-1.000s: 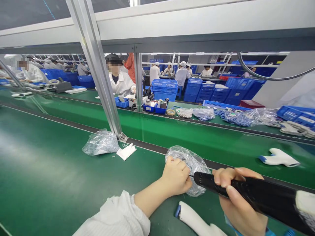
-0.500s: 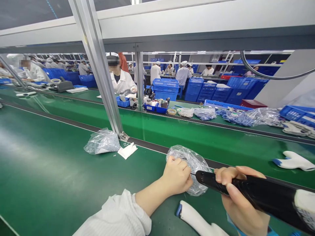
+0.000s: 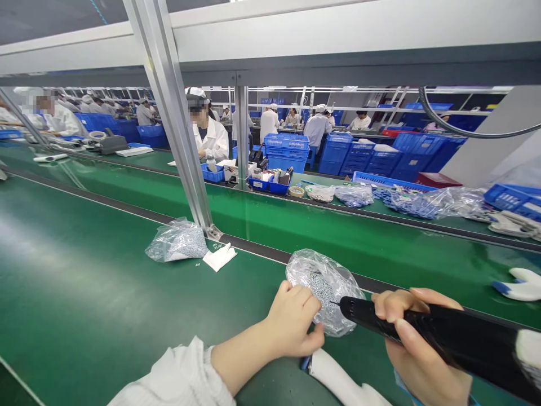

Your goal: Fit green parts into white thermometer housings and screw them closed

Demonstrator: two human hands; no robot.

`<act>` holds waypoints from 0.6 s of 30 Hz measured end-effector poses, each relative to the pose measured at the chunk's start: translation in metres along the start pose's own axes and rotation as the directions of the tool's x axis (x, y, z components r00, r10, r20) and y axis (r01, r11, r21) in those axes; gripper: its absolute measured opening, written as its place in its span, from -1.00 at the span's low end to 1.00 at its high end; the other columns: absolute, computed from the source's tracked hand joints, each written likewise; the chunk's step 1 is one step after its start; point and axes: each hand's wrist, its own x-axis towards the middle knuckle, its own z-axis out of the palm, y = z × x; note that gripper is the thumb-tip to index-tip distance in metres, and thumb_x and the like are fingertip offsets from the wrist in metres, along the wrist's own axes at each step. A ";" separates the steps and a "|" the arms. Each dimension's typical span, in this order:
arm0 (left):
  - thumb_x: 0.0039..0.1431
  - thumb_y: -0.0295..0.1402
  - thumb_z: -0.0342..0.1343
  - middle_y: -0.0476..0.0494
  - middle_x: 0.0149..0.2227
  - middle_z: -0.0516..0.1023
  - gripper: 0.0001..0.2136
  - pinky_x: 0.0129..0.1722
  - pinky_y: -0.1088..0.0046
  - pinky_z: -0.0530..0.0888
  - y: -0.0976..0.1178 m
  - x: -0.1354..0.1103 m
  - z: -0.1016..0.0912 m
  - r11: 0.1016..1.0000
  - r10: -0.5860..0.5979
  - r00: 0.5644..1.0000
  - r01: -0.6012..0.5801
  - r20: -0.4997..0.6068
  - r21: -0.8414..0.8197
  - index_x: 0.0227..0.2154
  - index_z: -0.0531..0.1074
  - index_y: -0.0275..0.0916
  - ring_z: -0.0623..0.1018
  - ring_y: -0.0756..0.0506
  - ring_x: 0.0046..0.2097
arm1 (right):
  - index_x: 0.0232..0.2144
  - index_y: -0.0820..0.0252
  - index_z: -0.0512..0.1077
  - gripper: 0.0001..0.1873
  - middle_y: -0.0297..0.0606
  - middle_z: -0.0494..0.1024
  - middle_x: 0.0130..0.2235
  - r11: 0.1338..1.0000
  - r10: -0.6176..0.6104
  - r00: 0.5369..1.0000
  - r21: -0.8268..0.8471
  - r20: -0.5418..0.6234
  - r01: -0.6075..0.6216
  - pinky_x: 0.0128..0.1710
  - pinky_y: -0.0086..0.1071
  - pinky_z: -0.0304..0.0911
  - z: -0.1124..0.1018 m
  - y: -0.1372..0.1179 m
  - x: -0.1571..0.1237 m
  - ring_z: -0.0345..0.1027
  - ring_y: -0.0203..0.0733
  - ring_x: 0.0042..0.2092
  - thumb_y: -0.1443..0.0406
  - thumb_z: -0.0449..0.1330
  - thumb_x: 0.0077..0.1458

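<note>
A black electric screwdriver is wrapped by my right hand, its thin bit pointing left over the clear bag of small metal screws. The bit's tip is above the bag's opening. Close against the bag's near left side is my left hand, fingers curled and thumb low; its fingertips are partly hidden, so I cannot make out what they pinch. Below the bag lies a white curved plastic housing with a blue end, partly cut off by the frame.
Another clear bag of screws and a folded white paper lie near the metal post. A white piece with a blue tip is on the green belt. Beyond it are blue crates and a co-worker.
My left hand has drawn back left and down from the bag, uncovering more screws. The screwdriver stays nearly in place. The white piece on the belt has shifted right.
</note>
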 end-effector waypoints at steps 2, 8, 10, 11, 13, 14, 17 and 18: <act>-0.03 -0.20 0.08 -0.06 -0.35 0.41 -0.76 -0.34 0.36 0.14 0.004 -0.019 -0.010 0.991 0.012 0.995 0.002 0.100 -0.135 -0.32 0.31 -0.21 0.38 -0.07 -0.31 | -0.14 -0.03 0.32 -0.69 -0.39 0.33 -0.52 0.999 0.036 0.999 0.000 0.019 -0.036 -0.33 -0.34 0.25 -0.001 -0.006 -0.002 0.19 -0.25 -0.45 0.21 0.27 0.05; 0.00 -0.10 0.14 -0.09 -0.06 0.45 -0.51 -0.23 0.38 0.19 0.008 -0.040 -0.035 0.926 0.102 0.953 0.013 0.285 -0.377 -0.01 0.25 -0.15 0.43 -0.10 -0.12 | -0.09 0.07 0.21 -0.72 -0.35 0.29 -0.52 0.980 0.194 0.949 -0.014 0.248 -0.196 -0.44 -0.31 0.25 -0.002 -0.021 -0.020 0.21 -0.22 -0.47 0.16 0.11 0.17; -0.02 -0.17 0.20 -0.06 -0.08 0.48 -0.56 -0.25 0.38 0.17 0.008 -0.036 -0.038 0.928 0.124 0.938 0.005 0.323 -0.372 -0.06 0.31 -0.14 0.43 -0.10 -0.13 | -0.08 0.07 0.17 -0.73 -0.34 0.29 -0.51 0.978 0.206 0.920 -0.033 0.334 -0.207 -0.45 -0.34 0.26 0.003 -0.022 -0.027 0.22 -0.23 -0.46 0.17 0.08 0.19; -0.04 -0.20 0.23 -0.03 -0.10 0.50 -0.57 -0.25 0.38 0.16 0.007 -0.034 -0.038 0.928 0.131 0.931 0.005 0.342 -0.372 -0.08 0.33 -0.14 0.42 -0.09 -0.13 | -0.08 0.07 0.17 -0.74 -0.34 0.29 -0.51 0.977 0.209 0.908 -0.044 0.364 -0.208 -0.46 -0.35 0.26 0.006 -0.021 -0.030 0.22 -0.24 -0.46 0.17 0.07 0.20; -0.08 -0.24 0.28 0.01 -0.15 0.52 -0.56 -0.26 0.38 0.15 0.007 -0.032 -0.039 0.929 0.142 0.917 0.006 0.372 -0.371 -0.09 0.35 -0.14 0.42 -0.09 -0.13 | -0.09 0.08 0.19 -0.71 -0.34 0.29 -0.51 0.973 0.230 0.898 -0.068 0.374 -0.221 -0.47 -0.37 0.26 0.011 -0.020 -0.036 0.22 -0.23 -0.47 0.15 0.10 0.18; -0.08 -0.24 0.28 0.01 -0.16 0.53 -0.56 -0.27 0.38 0.14 0.006 -0.031 -0.039 0.930 0.145 0.914 0.005 0.379 -0.368 -0.09 0.36 -0.14 0.42 -0.09 -0.14 | -0.10 0.09 0.21 -0.67 -0.34 0.30 -0.51 0.970 0.243 0.902 -0.082 0.357 -0.229 -0.48 -0.37 0.26 0.014 -0.020 -0.038 0.23 -0.22 -0.47 0.12 0.15 0.13; -0.06 -0.25 0.27 -0.01 -0.17 0.54 -0.57 -0.30 0.37 0.14 0.005 -0.030 -0.038 0.932 0.148 0.913 0.000 0.380 -0.363 -0.08 0.37 -0.17 0.42 -0.09 -0.15 | -0.16 0.12 0.27 -0.52 -0.32 0.30 -0.51 0.954 0.292 0.915 -0.151 0.279 -0.259 -0.45 -0.32 0.29 0.018 -0.021 -0.040 0.27 -0.17 -0.45 0.05 0.29 -0.06; -0.06 -0.25 0.27 -0.01 -0.17 0.54 -0.57 -0.31 0.37 0.14 0.004 -0.030 -0.038 0.932 0.149 0.913 -0.002 0.379 -0.362 -0.08 0.37 -0.17 0.43 -0.10 -0.15 | -0.18 0.13 0.28 -0.50 -0.32 0.30 -0.51 0.949 0.303 0.913 -0.174 0.272 -0.263 -0.44 -0.31 0.30 0.019 -0.022 -0.039 0.27 -0.16 -0.44 0.04 0.31 -0.10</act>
